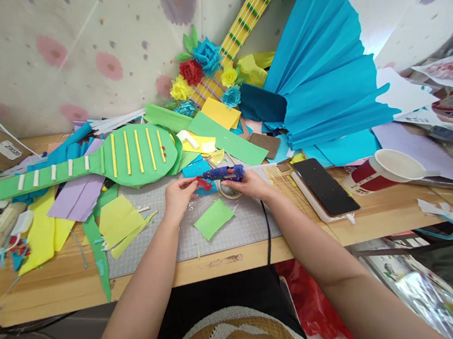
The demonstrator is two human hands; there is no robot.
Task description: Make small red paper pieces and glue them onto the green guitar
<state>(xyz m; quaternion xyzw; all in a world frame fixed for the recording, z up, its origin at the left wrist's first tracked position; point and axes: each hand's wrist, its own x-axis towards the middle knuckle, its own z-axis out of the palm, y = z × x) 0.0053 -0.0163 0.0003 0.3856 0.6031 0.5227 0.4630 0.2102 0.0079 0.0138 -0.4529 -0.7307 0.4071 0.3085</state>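
My left hand (181,197) pinches a small red paper piece (204,183) over the grey cutting mat. Wrapped in my right hand (252,183) is a blue glue gun (227,173), its nozzle pointing left at the red piece. Under it lie blue paper (196,165) and the handles of a pair of scissors (230,192). A light green paper rectangle (214,219) rests on the mat (169,244) just nearer to me. Behind my left hand is a green paper guitar (139,154) with yellow strips.
A phone (325,186) and a paper cup (386,170) stand to the right. Pleated blue paper (321,73) and a yellow guitar with paper flowers (209,79) lean at the back. Yellow paper (121,221) lies at left. A black cord (267,232) hangs over the table edge.
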